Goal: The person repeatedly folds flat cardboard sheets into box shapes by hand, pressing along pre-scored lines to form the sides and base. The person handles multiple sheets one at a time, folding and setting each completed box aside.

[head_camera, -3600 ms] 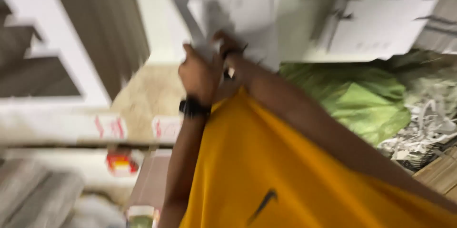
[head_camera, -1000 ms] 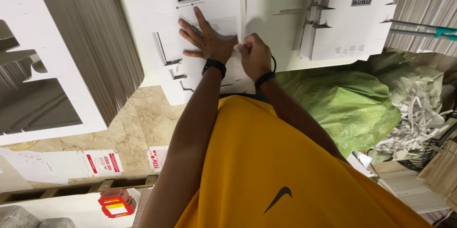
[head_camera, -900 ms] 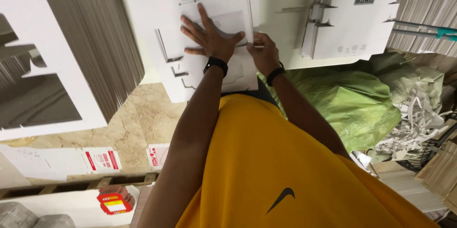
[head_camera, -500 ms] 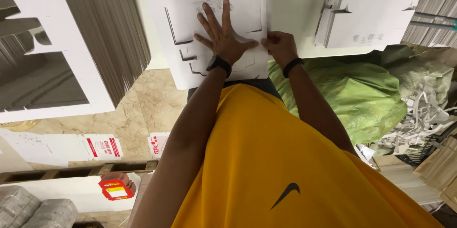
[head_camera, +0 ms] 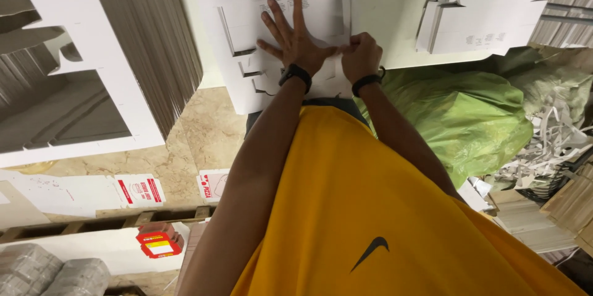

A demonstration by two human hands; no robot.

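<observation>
Pressing a white die-cut card sheet flat.
My left hand lies spread open; my right hand pinches one tab, others unfolded.

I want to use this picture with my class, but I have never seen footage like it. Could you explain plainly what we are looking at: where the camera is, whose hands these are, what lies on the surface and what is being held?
The camera sits on a person's head and looks down, so you see their own yellow shirt and both arms reaching forward. No machine is involved, only bare hands.

The left hand, with a black wristband, lies flat with spread fingers on a white die-cut cardboard sheet, pressing it down. The right hand, also with a black band, is curled and pinches the sheet's edge beside the left thumb.

Around it: a tall stack of flat cardboard on the left, more white cut-out sheets at top right, a green plastic bag to the right, and paper scraps beyond it. The floor is beige stone.
</observation>
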